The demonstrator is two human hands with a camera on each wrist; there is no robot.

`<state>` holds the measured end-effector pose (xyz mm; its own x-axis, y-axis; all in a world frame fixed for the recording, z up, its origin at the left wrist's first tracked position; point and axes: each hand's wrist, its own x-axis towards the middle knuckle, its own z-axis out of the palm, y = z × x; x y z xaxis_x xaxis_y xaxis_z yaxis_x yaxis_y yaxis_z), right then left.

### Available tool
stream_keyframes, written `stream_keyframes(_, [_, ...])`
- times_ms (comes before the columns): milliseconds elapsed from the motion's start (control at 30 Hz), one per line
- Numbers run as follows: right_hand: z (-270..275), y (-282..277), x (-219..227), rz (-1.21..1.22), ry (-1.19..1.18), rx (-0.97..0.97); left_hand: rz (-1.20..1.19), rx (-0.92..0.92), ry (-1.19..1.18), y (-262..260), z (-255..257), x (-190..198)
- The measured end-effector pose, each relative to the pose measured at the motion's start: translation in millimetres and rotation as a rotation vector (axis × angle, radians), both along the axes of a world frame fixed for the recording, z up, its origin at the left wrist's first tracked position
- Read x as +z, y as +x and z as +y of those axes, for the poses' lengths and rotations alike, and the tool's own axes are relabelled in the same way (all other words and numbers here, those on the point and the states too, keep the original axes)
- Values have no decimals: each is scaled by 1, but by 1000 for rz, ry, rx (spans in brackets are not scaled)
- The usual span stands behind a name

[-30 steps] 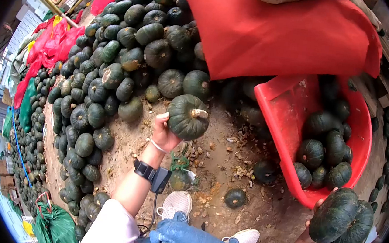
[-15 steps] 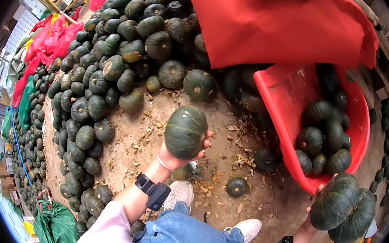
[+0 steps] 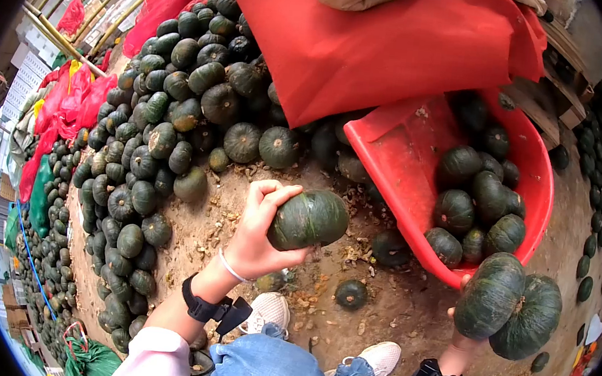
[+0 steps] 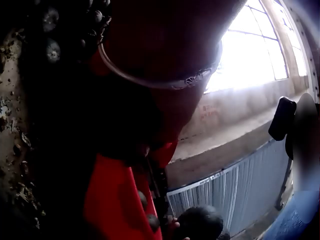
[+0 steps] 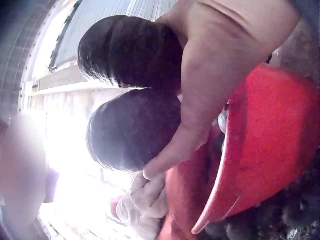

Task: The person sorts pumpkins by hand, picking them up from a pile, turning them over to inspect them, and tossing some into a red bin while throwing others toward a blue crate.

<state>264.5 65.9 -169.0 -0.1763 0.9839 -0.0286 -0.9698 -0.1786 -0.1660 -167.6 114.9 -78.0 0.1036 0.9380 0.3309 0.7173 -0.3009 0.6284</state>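
In the head view my left hand point(image 3: 262, 231) grips a dark green squash point(image 3: 310, 220) from its left side, thumb below and fingers on top, above the littered floor. My right hand point(image 3: 463, 327) holds two squashes side by side, a nearer one point(image 3: 490, 296) and an outer one point(image 3: 529, 319), just beyond the lower edge of a red tub point(image 3: 382, 178). The right wrist view shows the hand point(image 5: 215, 75) with its thumb against the lower squash point(image 5: 135, 130), the other squash point(image 5: 131, 52) above. The left wrist view is dark; the held squash is hidden there.
Several squashes lie inside the red tub. A large heap of squashes point(image 3: 136, 165) spreads across the left. Red cloth point(image 3: 394, 45) hangs over the top. One small squash point(image 3: 351, 294) sits on the floor near the shoes point(image 3: 379, 359), and a green bag point(image 3: 92, 364) is at lower left.
My left hand has turned the squash over, from resting on the palm to gripped from the side, and moved slightly right. The right hand still holds both squashes; the head view has shifted.
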Motion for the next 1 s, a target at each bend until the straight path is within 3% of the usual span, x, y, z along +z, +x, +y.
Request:
stream_keyframes(200, [6,-32,33,-312,58,121,249,-18,50,32,9,48])
stream_keyframes(233, [5,-35,34,-338,56,125,188,7,-5,41,12,58])
stream_keyframes(300, [6,-34,34,-360,91,120,-228,62,-183,63,24,66])
stream_keyframes(367, [6,-22,42,-377,107,78,-361,-188,-137,24,52,46])
stream_keyframes(467, [-16,17,60,-426,114,-68,-290,-252,-162,81,79,72])
stream_keyframes(567, [-61,81,88,-484,100,-321,-238,-344,-179,126,99,88])
stream_keyframes(667, [-135,169,132,-518,139,-716,-207,-424,-179,160,116,101])
stream_keyframes(833, [-329,298,229,-602,369,-1514,-191,-472,-222,164,134,107])
stream_keyframes(867, [-372,325,235,-631,312,-1707,-199,-472,-245,163,137,106])
stream_keyframes(933, [-428,342,260,-195,307,-1790,-276,-503,-316,180,145,98])
stream_keyframes(967, [-448,352,263,-140,273,-1898,-334,-518,-356,190,148,92])
stream_keyframes(1000, [-447,352,260,-344,181,-1854,-312,-530,-321,198,150,84])
